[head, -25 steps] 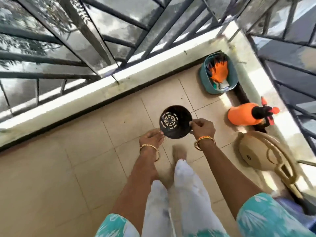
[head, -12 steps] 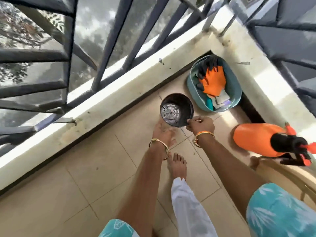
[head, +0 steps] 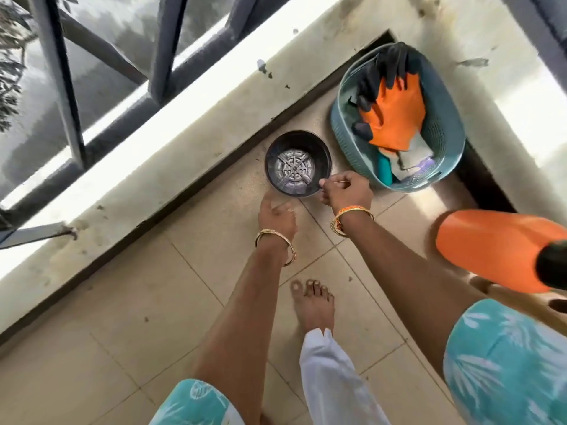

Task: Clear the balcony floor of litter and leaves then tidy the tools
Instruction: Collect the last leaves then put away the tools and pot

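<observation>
**Pot set down by the wall, one hand already off it**

Landmark: the black plant pot [head: 298,164], now standing upright on the tiled balcony floor [head: 138,302], close against the low wall [head: 171,118] whose railing [head: 61,87] rises on the pot's far-left side. A second ago both hands carried it in the air above the tiles; half a second ago it was coming down towards the wall. That placing step looks finished.

Just below the pot, the left hand [head: 276,214] has let go; its fingers are loose and apart, holding nothing, with one fingertip near the pot's base. At the pot's lower-right rim, the right hand [head: 346,191] is curled, pinching the edge; a thin pale stick or wire shows across its knuckles, too small to identify.

Right of the pot, just beside it, sits a teal basket [head: 441,139] holding orange-and-black gloves [head: 392,115]. Further right and nearer the person lies an orange spray bottle [head: 491,250].

Judging by this, tidying the tools is under way: the pot joins the basket in the corner. The tiles around it show only small dark specks.
</observation>
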`<move>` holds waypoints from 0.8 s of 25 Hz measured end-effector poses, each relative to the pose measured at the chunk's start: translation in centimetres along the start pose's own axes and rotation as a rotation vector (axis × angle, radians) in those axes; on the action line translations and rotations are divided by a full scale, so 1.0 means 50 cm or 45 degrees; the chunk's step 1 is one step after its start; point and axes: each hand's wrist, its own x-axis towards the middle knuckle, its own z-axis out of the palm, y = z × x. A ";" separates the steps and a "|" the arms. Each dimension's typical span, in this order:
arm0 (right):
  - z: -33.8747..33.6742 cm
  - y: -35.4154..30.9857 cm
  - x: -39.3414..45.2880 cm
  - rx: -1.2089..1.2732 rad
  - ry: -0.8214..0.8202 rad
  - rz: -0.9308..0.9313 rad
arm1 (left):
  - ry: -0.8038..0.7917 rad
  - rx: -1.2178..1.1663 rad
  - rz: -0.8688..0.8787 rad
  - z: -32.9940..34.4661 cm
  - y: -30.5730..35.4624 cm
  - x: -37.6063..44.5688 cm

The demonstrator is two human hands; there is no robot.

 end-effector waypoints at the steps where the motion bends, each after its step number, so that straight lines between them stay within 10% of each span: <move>1: -0.006 0.007 0.000 -0.030 0.006 -0.007 | 0.108 -0.045 0.000 -0.005 -0.003 -0.010; 11: -0.095 -0.142 -0.270 -0.803 -0.228 -0.743 | 0.594 0.634 0.625 -0.165 -0.016 -0.295; 20: -0.116 -0.180 -0.814 -1.334 -0.545 -1.540 | 0.866 0.737 0.447 -0.372 -0.227 -0.753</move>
